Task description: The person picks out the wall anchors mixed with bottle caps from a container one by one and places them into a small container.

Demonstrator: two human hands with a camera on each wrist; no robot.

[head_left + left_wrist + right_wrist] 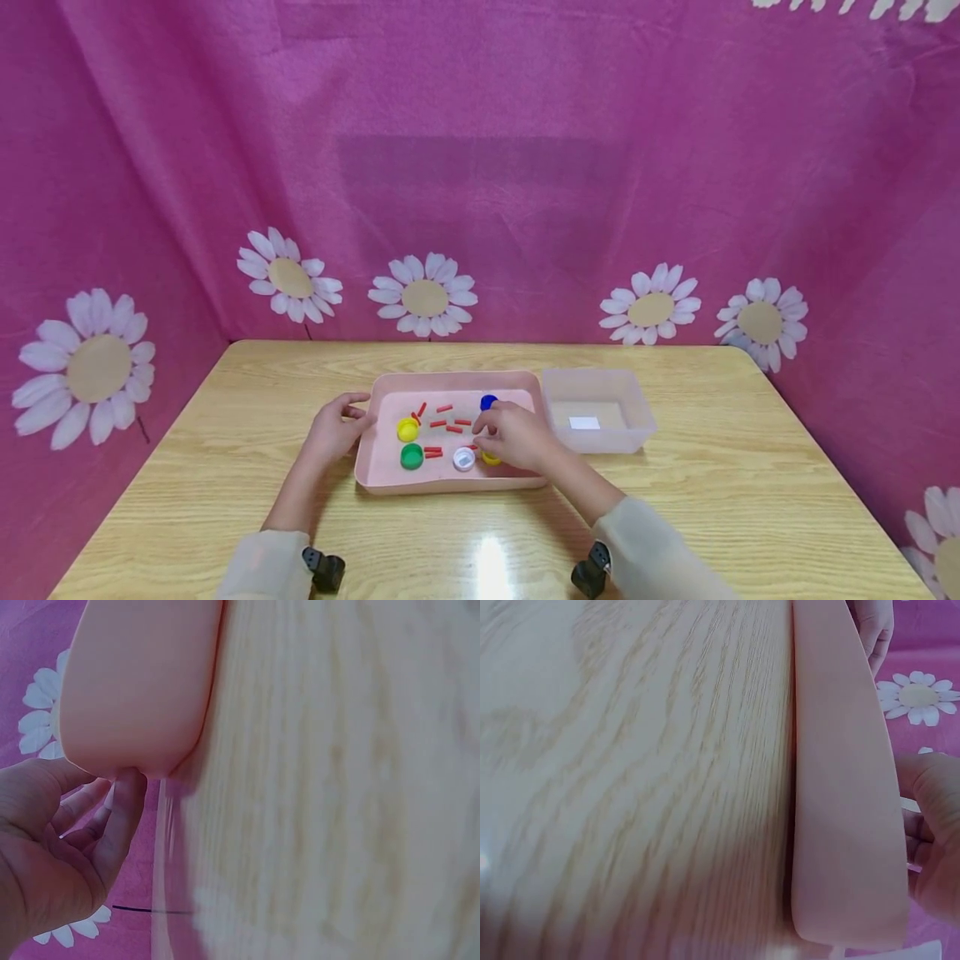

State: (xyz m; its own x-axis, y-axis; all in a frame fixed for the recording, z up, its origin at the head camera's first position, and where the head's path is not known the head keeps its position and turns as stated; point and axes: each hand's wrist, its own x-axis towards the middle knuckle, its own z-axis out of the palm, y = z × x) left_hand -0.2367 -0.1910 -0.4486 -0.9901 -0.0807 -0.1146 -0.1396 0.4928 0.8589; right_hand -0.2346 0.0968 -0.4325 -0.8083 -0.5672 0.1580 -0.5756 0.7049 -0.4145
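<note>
Pale sleeves (264,568) are stretched forward as a pink tray (457,484), where caps (412,457) are set out but red sticks (454,429) left loose in seemingly unfinished work, is touched by the left hand (335,430), fingers relaxed, and overhung by the right hand (519,437), any pinch unclear.

In the head view's lower middle, the right grip (512,435) partly hides a yellow cap (491,460); what lies in the white cap (462,468) is too small to tell. The bottom edge crops both sleeves (651,548).
</note>
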